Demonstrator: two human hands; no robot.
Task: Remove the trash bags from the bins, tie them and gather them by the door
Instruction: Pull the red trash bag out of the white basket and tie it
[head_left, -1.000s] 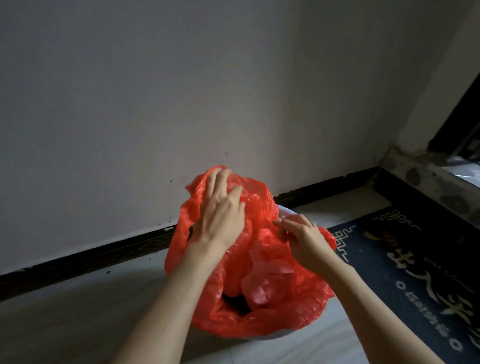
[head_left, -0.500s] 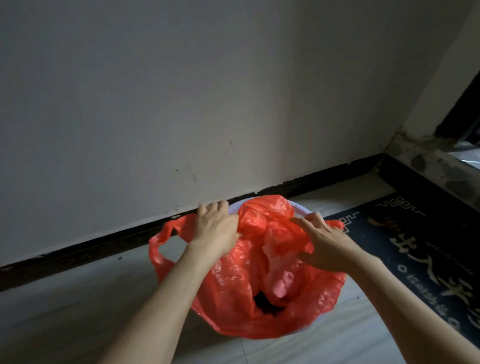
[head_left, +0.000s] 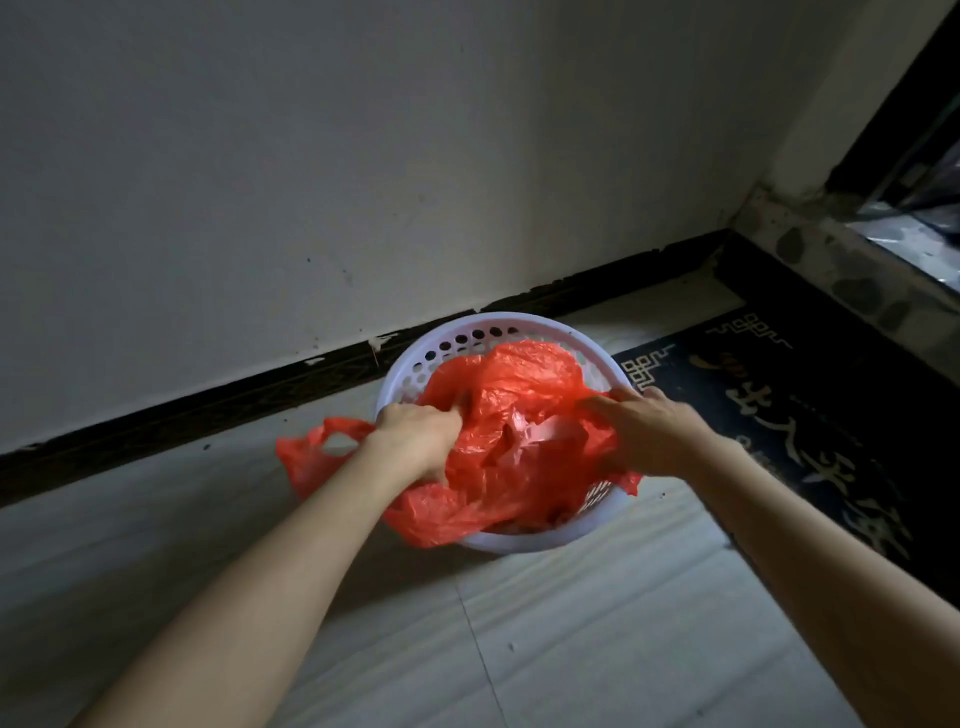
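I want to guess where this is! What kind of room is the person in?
Probably the entryway of a home, just inside a door. A dark doormat lies beside a raised stone threshold, and a white perforated bin with a red trash bag stands on the tiled floor against a plain wall.

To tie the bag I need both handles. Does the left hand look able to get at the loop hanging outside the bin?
Probably yes. The loop hangs free over the floor just left of the left hand, with nothing between them, but that hand grips the bag and must let go first.
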